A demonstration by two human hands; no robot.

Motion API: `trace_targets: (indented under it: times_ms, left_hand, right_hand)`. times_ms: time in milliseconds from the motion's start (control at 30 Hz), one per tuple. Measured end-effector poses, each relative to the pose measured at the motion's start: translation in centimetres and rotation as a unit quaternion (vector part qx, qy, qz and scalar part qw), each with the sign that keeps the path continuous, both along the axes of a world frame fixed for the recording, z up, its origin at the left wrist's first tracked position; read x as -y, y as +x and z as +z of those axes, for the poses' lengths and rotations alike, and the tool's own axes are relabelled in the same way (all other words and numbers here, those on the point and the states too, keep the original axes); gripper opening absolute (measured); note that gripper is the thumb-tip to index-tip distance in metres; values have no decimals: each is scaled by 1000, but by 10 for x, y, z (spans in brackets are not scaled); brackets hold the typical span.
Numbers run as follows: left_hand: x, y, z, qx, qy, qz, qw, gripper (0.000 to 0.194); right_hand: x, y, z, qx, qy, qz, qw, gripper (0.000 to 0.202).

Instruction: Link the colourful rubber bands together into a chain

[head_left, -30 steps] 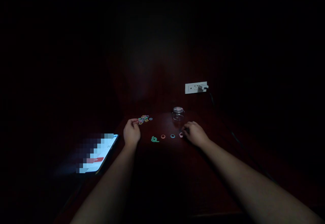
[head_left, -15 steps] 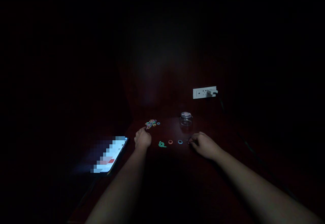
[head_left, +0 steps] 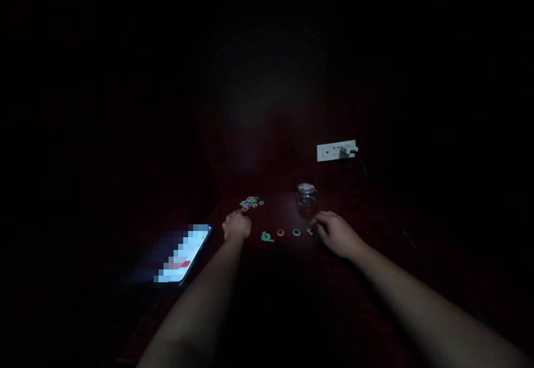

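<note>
In the dim light, my right hand (head_left: 337, 235) hovers over a small pinkish ring (head_left: 311, 231), its fingers bent but apart and holding nothing that shows. That ring ends a row on the dark table: a blue ring (head_left: 296, 232), an orange ring (head_left: 281, 232) and a twisted green band (head_left: 267, 236). These look like small elastic hair ties. My left hand (head_left: 237, 226) rests on the table, fingers loosely bent, with the index fingertip at the near edge of a pile of coloured bands (head_left: 249, 203). Nothing shows in the left hand.
A clear lidded jar (head_left: 306, 195) stands behind the row. To the left lies a lit phone (head_left: 189, 262), its screen blurred in blocks. On the wall at the back right is a white socket plate (head_left: 329, 152) with a plug (head_left: 349, 150) and a dark cord.
My right fingers have come up and off the pinkish ring, which now shows at the row's right end. My left hand stays by the pile, nearly unmoved.
</note>
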State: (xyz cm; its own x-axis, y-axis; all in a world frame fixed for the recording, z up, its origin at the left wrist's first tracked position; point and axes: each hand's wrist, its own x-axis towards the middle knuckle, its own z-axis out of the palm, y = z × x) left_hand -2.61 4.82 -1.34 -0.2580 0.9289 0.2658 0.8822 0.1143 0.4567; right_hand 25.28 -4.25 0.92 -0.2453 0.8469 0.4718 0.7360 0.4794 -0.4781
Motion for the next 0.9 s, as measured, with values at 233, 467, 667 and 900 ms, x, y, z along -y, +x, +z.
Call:
trace_targets:
  times_ms: [233,467,667,900]
  left_hand:
    - [2,-6,1,49,33,3,998,28]
    - [13,-11,5,138,102,-21,985,17]
    - [36,14,20,279,174,-171,929,29]
    - [77,83,32,393,124,-344,844,31]
  right_hand:
    - [-5,2,-1,-48,41,-11,998,24]
    - [-11,10,-2,-128,76,-67,987,26]
    - [-16,14,-1,-189,87,-128,970,27]
    - [-18,12,0,-247,59,-114,960,23]
